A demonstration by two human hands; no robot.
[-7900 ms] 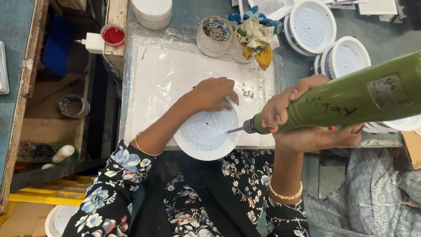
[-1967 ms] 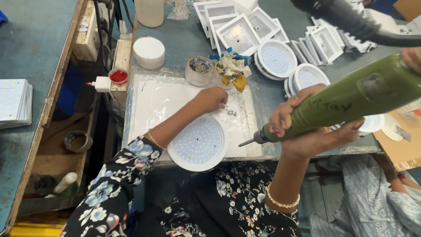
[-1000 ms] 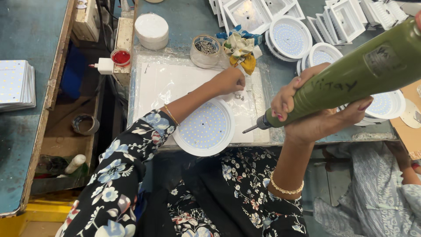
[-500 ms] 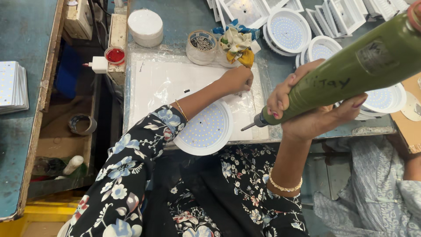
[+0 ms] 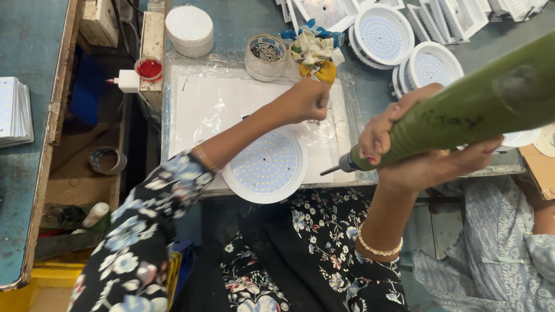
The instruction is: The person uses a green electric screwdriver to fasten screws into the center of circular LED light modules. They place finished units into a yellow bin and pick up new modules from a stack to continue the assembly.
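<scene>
Right hand (image 5: 416, 147) above plastic-covered bench (image 5: 202, 104).

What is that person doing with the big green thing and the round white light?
A person sits at a plastic-covered workbench. The right hand grips a long green electric screwdriver, its tip held in the air just right of a round white lamp panel dotted with tiny lights. The left hand is closed in a fist above that panel, near a clear tub of small screws. More round lamps are stacked at the back.
</scene>
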